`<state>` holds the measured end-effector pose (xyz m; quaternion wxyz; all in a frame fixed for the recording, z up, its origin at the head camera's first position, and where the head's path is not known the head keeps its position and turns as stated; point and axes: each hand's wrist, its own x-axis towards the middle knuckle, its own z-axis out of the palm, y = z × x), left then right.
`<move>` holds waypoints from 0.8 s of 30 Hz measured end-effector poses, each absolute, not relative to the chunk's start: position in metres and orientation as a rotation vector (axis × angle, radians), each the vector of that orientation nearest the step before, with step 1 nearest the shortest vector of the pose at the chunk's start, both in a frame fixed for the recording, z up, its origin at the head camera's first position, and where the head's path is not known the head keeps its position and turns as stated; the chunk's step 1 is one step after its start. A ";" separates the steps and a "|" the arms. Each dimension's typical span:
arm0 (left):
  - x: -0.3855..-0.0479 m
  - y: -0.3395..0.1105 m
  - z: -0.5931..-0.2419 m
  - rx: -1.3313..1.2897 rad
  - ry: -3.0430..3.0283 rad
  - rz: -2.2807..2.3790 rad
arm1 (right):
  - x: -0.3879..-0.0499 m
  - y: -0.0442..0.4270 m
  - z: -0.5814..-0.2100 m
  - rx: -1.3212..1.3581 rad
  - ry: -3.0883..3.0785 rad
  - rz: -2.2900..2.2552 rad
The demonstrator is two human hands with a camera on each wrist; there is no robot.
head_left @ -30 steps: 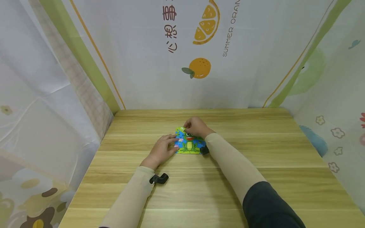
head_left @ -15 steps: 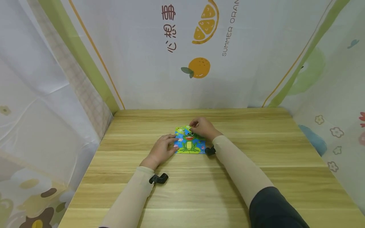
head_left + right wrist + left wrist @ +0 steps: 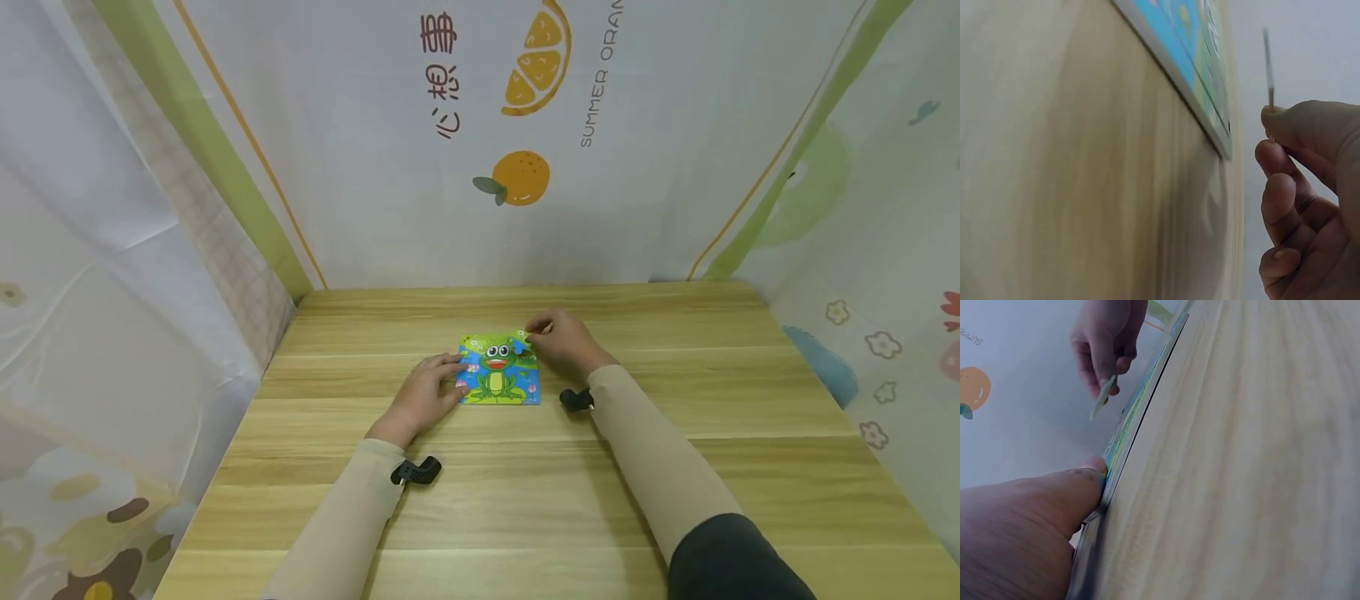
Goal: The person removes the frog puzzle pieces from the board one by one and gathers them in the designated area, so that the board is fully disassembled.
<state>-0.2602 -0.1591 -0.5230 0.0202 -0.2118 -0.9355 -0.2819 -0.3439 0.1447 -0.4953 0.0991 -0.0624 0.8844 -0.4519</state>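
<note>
A square jigsaw puzzle point(image 3: 495, 384) with a cartoon frog on blue and green lies flat on the wooden table. My left hand point(image 3: 418, 398) rests at its left side, thumb and fingers touching the edge. In the left wrist view the thumb of that left hand point(image 3: 1035, 506) lies against the puzzle's edge point(image 3: 1141, 395). Over the upper right corner, my right hand point(image 3: 567, 343) pinches a thin puzzle piece point(image 3: 522, 341) between thumb and forefinger. The right wrist view has the piece point(image 3: 1269, 62) edge-on, raised clear of the puzzle point(image 3: 1175, 44).
The wooden table point(image 3: 480, 500) reaches back to a white printed curtain point(image 3: 360, 167). More patterned cloth point(image 3: 847, 250) hangs along the right side, and white cloth point(image 3: 112, 275) along the left. Each wrist wears a small black camera mount point(image 3: 420, 472).
My right hand has moved right along the puzzle's top, from upper left to upper right corner, carrying the puzzle piece. The frog's face is uncovered now. My left hand has stayed still.
</note>
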 end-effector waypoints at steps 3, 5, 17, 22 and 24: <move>-0.260 -0.159 -0.522 -0.657 -2.905 -0.882 | -0.342 0.154 -0.496 -0.145 2.622 -1.352; -0.260 -0.159 -0.522 -0.656 -2.906 -0.885 | -0.342 0.160 -0.496 -0.140 2.624 -1.362; -0.261 -0.157 -0.525 -0.670 -2.893 -0.891 | -0.341 0.194 -0.502 -0.185 2.771 -1.257; -0.260 -0.160 -0.526 -0.651 -2.892 -0.883 | -0.341 0.202 -0.505 -0.226 2.779 -1.248; -0.260 -0.159 -0.525 -0.652 -2.888 -0.883 | -0.342 0.205 -0.508 -0.244 2.788 -1.235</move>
